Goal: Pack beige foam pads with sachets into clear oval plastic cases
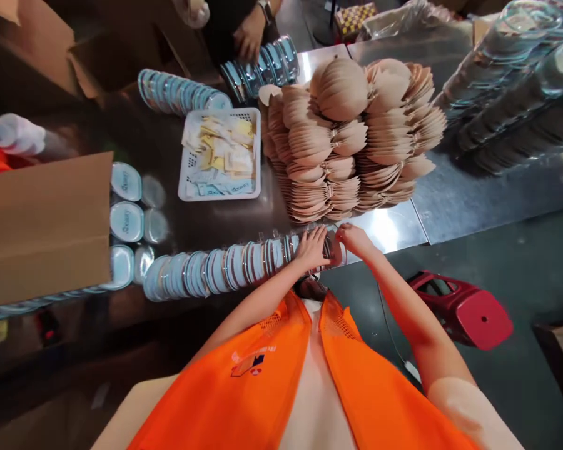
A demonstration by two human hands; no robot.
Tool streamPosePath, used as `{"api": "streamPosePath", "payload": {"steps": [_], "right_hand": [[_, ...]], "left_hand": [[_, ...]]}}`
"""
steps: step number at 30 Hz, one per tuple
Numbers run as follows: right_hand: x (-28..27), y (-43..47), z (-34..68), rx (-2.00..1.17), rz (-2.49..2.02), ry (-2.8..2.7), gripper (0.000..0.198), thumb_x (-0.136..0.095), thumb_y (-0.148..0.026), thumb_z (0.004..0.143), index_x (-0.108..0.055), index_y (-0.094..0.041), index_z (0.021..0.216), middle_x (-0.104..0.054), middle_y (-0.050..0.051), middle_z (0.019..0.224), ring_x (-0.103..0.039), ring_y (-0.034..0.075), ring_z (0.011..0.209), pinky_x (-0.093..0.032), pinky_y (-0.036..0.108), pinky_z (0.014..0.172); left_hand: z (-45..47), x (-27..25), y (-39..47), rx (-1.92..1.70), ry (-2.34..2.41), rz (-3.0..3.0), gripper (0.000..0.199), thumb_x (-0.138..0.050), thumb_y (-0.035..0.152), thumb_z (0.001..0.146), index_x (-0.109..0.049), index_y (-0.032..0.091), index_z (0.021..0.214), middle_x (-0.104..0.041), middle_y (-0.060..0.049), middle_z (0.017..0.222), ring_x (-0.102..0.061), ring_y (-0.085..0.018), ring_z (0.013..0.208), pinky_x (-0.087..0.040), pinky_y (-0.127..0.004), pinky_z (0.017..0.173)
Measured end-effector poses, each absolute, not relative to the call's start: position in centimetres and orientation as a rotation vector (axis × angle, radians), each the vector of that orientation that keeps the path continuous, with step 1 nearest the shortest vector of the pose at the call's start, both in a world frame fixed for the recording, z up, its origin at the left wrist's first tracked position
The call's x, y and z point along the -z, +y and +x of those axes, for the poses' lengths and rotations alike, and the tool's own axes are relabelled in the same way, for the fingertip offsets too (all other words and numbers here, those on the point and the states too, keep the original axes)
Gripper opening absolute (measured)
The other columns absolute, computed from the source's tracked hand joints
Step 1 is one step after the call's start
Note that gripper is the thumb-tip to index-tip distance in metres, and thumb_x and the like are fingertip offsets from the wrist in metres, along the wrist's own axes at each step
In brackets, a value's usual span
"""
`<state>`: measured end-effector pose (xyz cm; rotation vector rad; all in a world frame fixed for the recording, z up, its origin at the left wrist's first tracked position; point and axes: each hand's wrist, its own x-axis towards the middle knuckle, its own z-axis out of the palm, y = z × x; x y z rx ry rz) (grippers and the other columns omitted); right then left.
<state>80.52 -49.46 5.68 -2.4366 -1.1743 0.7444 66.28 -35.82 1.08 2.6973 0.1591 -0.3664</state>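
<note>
Toward nine o'clock from the nearer left hand (pixel 312 249), spread across its end, the row of pale-blue packs (pixel 217 271) runs lengthwise. At three o'clock the right hand (pixel 354 239) is curled, its grip unclear.

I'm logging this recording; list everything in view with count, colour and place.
Near container row: one, pale blue, near table edge
Far container rows: two, pale blue, behind basket
Basket: one, white, mid-table
Packets: many, yellow, white, blue, in basket
Rounded pieces: many, tan, right of basket
Clear stacks: several, bluish, upper right
Cardboard: several pieces, brown, left
Stool: one, red, floor right
Tabletop: metallic grey, beneath goods; number of tables unclear
Co-worker's hand: one, bare, at a far row
Vest: one, orange, on wearer
Left hand: one, bare, on near row
Right hand: one, bare, at its right end
</note>
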Motion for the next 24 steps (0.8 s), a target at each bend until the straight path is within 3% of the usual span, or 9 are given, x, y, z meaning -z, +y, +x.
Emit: {"api": "streamPosePath", "payload": {"steps": [8,11,13,16,19,24], "right_hand": [[-4.7,-46.9,81.3,-0.518,-2.459,-0.911,0.005,-0.067,-0.016,0.091,-0.072,-0.019,0.090,-0.073,0.012,0.106,-0.061,0.022,0.090,-0.044,0.031,0.079],[-3.7,-50.1,78.3,-0.331,-2.463,-0.652,0.022,-0.057,-0.036,0.100,-0.068,-0.019,0.111,-0.070,0.014,0.118,-0.062,0.023,0.098,-0.046,0.034,0.086],[-2.5,-53.4,74.1,-0.245,-2.403,-0.312,0.037,-0.040,-0.047,0.105,-0.061,-0.018,0.116,-0.068,0.014,0.111,-0.063,0.024,0.094,-0.048,0.037,0.085],[0.3,-56.3,67.1,-0.463,-2.022,0.240,0.040,-0.045,-0.059,0.095,-0.057,-0.022,0.102,-0.067,0.008,0.090,-0.062,0.023,0.076,-0.051,0.035,0.072],[3.4,-54.7,62.5,-0.722,-1.847,0.263,0.041,-0.055,-0.063,0.085,-0.057,-0.023,0.092,-0.069,0.006,0.080,-0.062,0.021,0.063,-0.052,0.032,0.059],[6.0,-50.4,61.0,-0.878,-1.689,0.262,0.043,-0.059,-0.066,0.079,-0.054,-0.024,0.082,-0.069,0.005,0.073,-0.063,0.019,0.060,-0.052,0.031,0.056]], "left_hand": [[66.8,-0.9,-36.2,0.403,0.109,2.713,0.110,-0.078,0.063,0.082,-0.035,0.005,0.166,-0.028,-0.027,0.173,-0.018,-0.039,0.166,-0.013,-0.062,0.134],[65.9,-1.9,-35.1,0.365,0.097,2.691,0.125,-0.076,0.071,0.082,-0.018,0.005,0.171,-0.011,-0.028,0.177,-0.007,-0.039,0.167,-0.008,-0.064,0.133],[64.5,-2.5,-33.6,0.312,0.080,2.690,0.135,-0.077,0.079,0.077,-0.010,0.010,0.173,-0.001,-0.025,0.178,0.002,-0.042,0.167,-0.002,-0.069,0.131],[62.0,-2.9,-31.3,0.359,0.018,2.698,0.140,-0.081,0.082,0.069,-0.015,0.018,0.174,-0.004,-0.023,0.179,0.002,-0.045,0.166,0.000,-0.072,0.129],[60.4,-2.5,-30.2,0.462,-0.001,2.716,0.136,-0.084,0.079,0.068,-0.021,0.018,0.173,-0.010,-0.024,0.178,-0.010,-0.045,0.166,-0.007,-0.067,0.132],[60.3,-2.0,-30.4,0.469,0.013,2.771,0.131,-0.082,0.078,0.072,-0.025,0.016,0.172,-0.015,-0.024,0.178,-0.018,-0.043,0.165,-0.009,-0.063,0.133]]}}
